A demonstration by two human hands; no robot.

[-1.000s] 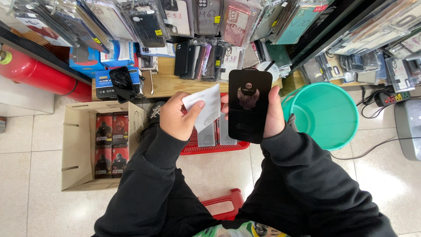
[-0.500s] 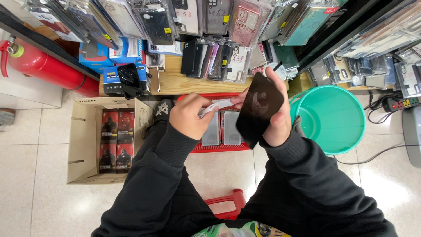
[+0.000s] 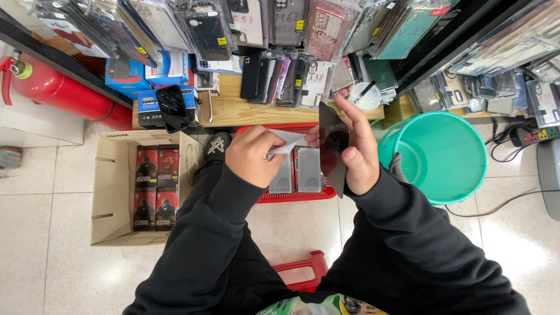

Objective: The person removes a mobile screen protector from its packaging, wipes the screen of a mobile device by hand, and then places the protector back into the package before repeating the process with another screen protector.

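Phone (image 3: 332,146) gripped edge-on in right hand (image 3: 357,153); white sheet (image 3: 287,143) pinched by left hand (image 3: 252,154). Sheet is best kept flat against the glass.

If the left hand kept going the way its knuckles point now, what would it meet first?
The left hand, pinching a white cloth, points toward the dark phone held edge-on in the right hand. It would likely meet the phone first, though the gap is hard to judge.
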